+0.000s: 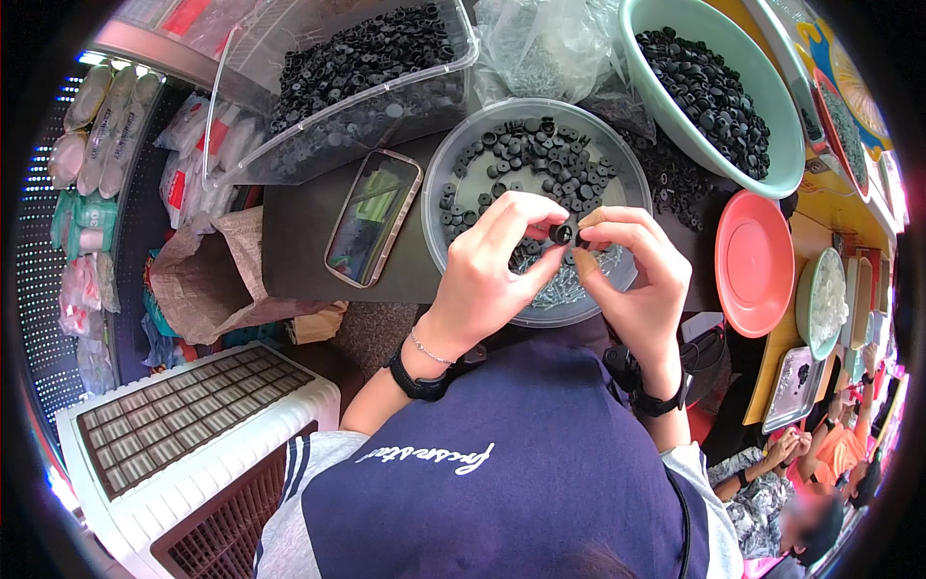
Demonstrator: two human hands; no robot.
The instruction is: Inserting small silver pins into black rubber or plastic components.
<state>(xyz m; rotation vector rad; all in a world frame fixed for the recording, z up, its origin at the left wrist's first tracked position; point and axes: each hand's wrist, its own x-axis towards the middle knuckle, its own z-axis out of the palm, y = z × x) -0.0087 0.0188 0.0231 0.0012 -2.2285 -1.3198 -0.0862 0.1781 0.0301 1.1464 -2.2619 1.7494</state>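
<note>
My left hand (487, 265) pinches a small round black plastic cap (560, 234) between thumb and fingers, over a translucent round tub (436, 217). Close beside it, my right hand (644, 265) has thumb and fingertips closed on a smaller black piece (581, 238), mostly hidden by the fingers. The two pieces are nearly touching. Inside the tub lie many loose black plastic parts (555, 159), and a heap of small silvery screws (567, 288) lies at its near side, partly behind my hands.
A smartphone (373, 217) lies left of the tub. Behind stand a clear bin (217, 125) of black parts, a plastic bag (545, 43) and a green basin (793, 159). A red plate (754, 262) is right; a woven sack (198, 280) and white-framed appliance (313, 372) are left. Other people sit far right.
</note>
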